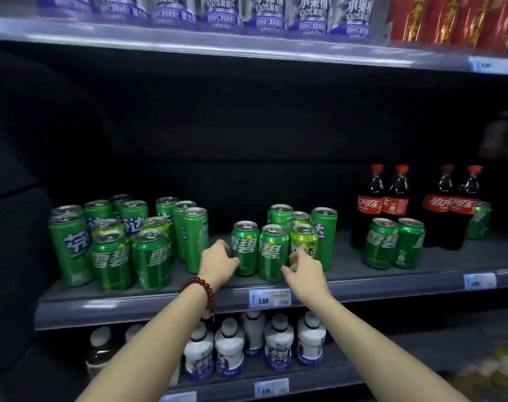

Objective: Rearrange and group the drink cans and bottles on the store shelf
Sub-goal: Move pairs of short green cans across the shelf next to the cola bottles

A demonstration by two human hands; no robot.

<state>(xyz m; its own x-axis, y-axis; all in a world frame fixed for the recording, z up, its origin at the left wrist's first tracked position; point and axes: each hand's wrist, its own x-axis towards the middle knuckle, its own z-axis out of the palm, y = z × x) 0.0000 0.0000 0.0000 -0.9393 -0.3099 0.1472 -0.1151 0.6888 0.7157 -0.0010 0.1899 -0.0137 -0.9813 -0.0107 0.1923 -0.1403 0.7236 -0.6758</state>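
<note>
On the grey middle shelf (159,297), two green Sprite cans stand side by side at the centre front. My left hand (218,264), with a red bead bracelet on its wrist, wraps the left side of the left can (245,245). My right hand (303,272) has its fingers apart, with the tips against the lower right of the right can (273,248) and next to a lighter yellow-green can (304,240). Taller green cans (325,227) stand behind these. At the left is a cluster of several green cans (110,256).
Two more green cans (380,242) stand in front of cola bottles (368,204) at the right, with another can (479,219) behind them. White bottles (278,340) fill the shelf below and purple-labelled cartons (267,13) the shelf above. A 2.50 price tag (270,297) sits on the shelf edge.
</note>
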